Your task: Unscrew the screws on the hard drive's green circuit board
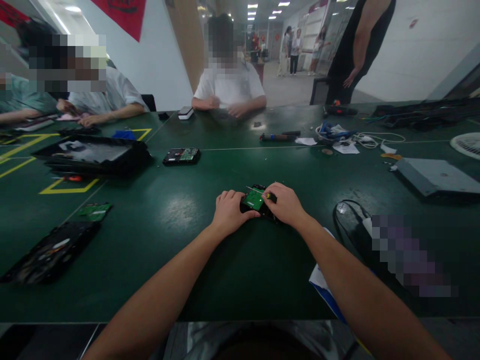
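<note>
On the green table in front of me lies a small black unit with a green circuit board (254, 199) on top, which looks like a hard drive. My left hand (229, 212) is closed around its left edge, with the thumb along the near side. In my right hand (285, 202) is a screwdriver (269, 196), its yellow and black handle pinched between the fingers. The thin shaft points left across the board. The right hand rests over the unit's right side and hides part of it.
A similar unit (182, 156) lies farther back. At left are a black opened casing (52, 252), a loose green board (95, 211) and a black tray (97, 157). Cables (337, 132) and a grey metal box (438, 176) lie at right. Several people sit or stand beyond.
</note>
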`<state>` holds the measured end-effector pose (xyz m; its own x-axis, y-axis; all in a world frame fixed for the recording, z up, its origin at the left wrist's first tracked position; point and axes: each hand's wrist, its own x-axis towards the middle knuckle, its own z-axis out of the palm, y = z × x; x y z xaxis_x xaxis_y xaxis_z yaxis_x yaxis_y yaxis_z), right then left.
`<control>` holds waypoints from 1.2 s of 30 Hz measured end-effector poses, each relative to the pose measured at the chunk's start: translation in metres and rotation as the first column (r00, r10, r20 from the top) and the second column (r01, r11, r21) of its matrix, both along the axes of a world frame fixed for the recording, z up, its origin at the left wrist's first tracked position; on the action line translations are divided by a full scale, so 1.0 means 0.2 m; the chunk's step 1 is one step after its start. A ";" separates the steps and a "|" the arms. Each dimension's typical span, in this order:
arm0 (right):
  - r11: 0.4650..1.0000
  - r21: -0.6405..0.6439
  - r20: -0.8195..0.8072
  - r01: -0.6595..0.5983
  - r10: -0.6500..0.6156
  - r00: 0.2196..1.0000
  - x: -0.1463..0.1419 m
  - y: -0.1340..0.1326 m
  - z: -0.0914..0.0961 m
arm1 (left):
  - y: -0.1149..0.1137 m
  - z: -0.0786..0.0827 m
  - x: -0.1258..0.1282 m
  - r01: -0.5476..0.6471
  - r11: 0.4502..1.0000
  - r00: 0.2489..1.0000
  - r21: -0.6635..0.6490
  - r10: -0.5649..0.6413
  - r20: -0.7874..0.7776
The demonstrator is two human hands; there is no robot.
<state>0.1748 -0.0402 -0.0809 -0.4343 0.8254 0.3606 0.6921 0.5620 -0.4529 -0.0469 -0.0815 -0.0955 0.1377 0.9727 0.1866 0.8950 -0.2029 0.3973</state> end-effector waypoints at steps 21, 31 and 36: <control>0.988 0.012 -0.047 0.155 -0.155 0.987 0.03 0.01 0.00 | 0.04 0.00 -0.05 0.071 0.997 0.996 -0.006 -0.071 0.047; 0.833 -0.111 0.176 0.542 -0.520 0.836 0.10 0.04 0.03 | 0.04 0.01 -0.06 0.108 0.994 0.989 -0.012 -0.106 0.103; 0.800 -0.179 0.291 0.573 -0.513 0.807 0.14 0.07 0.02 | 0.04 0.02 -0.05 0.106 0.994 0.991 -0.011 -0.105 0.080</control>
